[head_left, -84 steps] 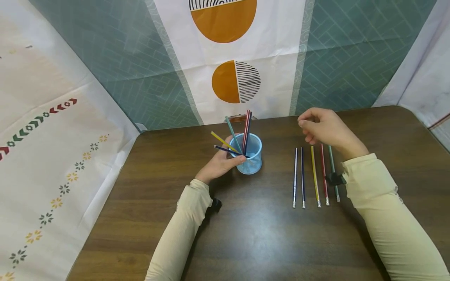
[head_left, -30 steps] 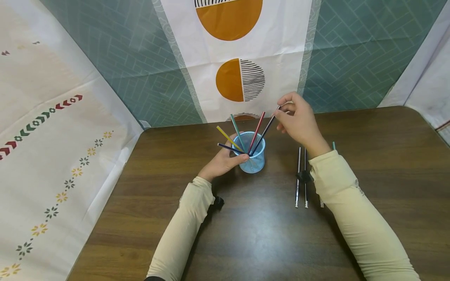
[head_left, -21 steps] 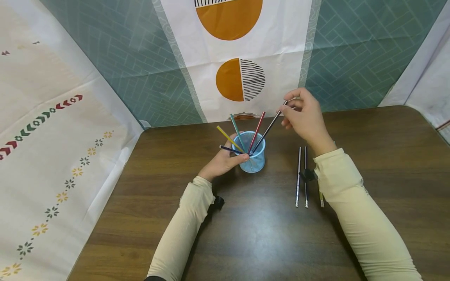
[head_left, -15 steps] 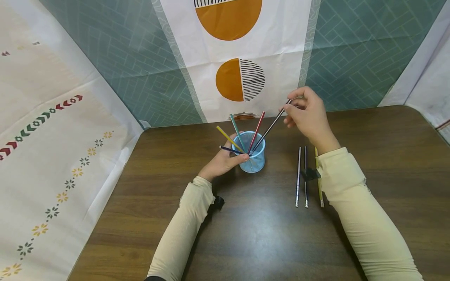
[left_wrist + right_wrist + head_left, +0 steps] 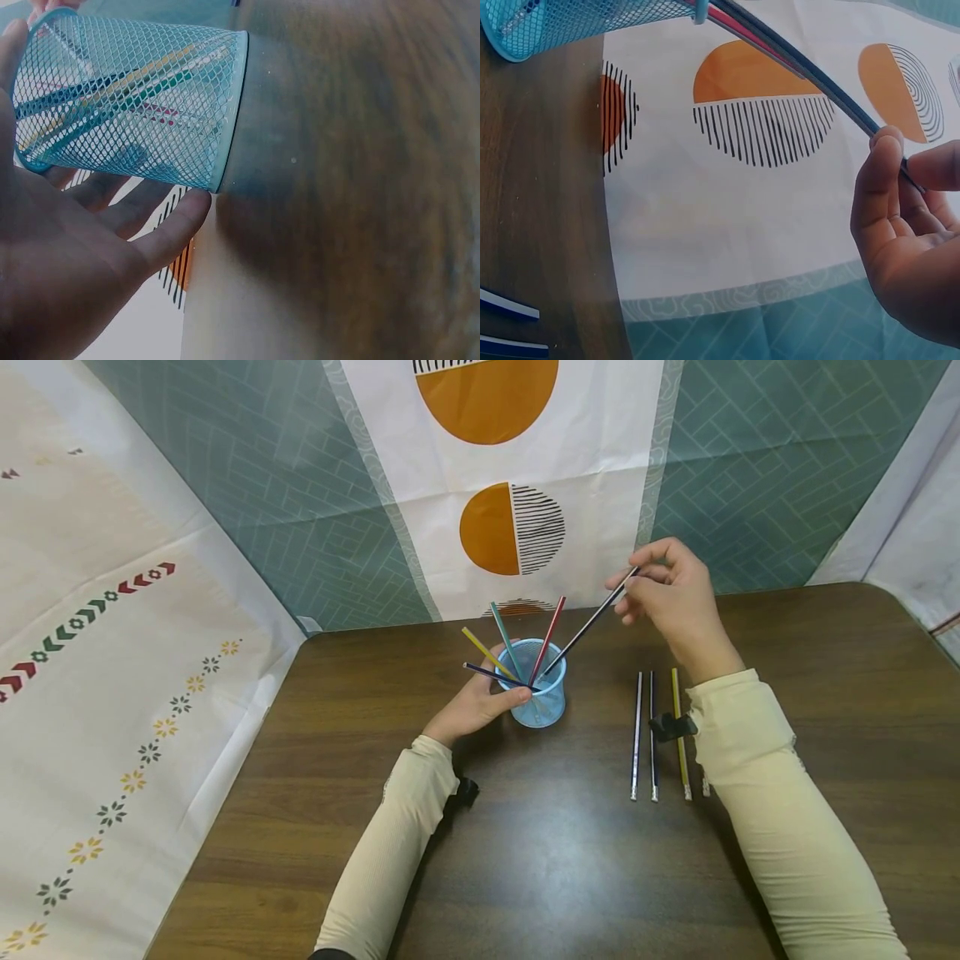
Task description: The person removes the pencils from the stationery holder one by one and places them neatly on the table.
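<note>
My left hand holds a light blue mesh pencil cup upright on the table, thumb over the near rim. Leaning out of the cup are a yellow pencil, a teal pencil, a red pencil and a dark blue pencil. Between thumb and fingers, my right hand pinches the upper end of another dark pencil, up and right of the cup. That pencil slants down, its lower end at the cup's mouth. In the left wrist view, pencils show through the mesh.
Right of the cup, a pale pencil, a dark blue pencil and a yellow pencil lie side by side on the wooden table. Another pencil's end shows beside my right sleeve. A patterned cloth hangs behind.
My right hand came from over the row of pencils to the cup and took a dark pencil's upper end. It has since moved up and right, drawing that pencil outward. The left hand stays put.
</note>
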`<state>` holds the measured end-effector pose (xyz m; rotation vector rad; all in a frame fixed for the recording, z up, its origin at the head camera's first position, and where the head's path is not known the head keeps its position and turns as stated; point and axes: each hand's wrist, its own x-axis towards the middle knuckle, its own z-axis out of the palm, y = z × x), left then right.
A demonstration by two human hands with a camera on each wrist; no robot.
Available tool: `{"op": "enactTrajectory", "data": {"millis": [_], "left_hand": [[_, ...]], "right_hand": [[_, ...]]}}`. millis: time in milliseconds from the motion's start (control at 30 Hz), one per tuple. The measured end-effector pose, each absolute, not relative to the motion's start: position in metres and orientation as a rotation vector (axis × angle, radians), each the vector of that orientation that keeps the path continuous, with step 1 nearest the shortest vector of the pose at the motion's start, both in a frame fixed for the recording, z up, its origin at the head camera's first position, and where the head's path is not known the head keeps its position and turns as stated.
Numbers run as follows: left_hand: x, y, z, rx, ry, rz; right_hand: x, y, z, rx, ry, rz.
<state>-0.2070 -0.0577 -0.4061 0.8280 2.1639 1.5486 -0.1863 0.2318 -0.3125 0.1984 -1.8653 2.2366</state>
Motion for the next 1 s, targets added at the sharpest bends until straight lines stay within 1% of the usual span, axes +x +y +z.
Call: {"op": "enactTrajectory", "data": {"millis": [233, 467, 667, 1000], "left_hand": [[-0.206, -0.058, -0.403, 0.839, 2.105, 1.566], [-0.193, -0.056, -0.380, 0.832, 2.085, 1.579], [-0.192, -0.057, -0.376, 0.823, 2.092, 1.575], [-0.191, -0.057, -0.377, 0.834, 2.116, 1.563]], "right_hand": [[-0.184, 0.234, -0.311, 0.246, -1.754, 2.329], [-0.183, 0.234, -0.309, 0.278, -1.632, 2.475], [-0.184, 0.234, -0.308, 0.331, -1.564, 2.479], [-0.184, 0.236, -0.309, 0.337, -1.363, 2.547]]}}
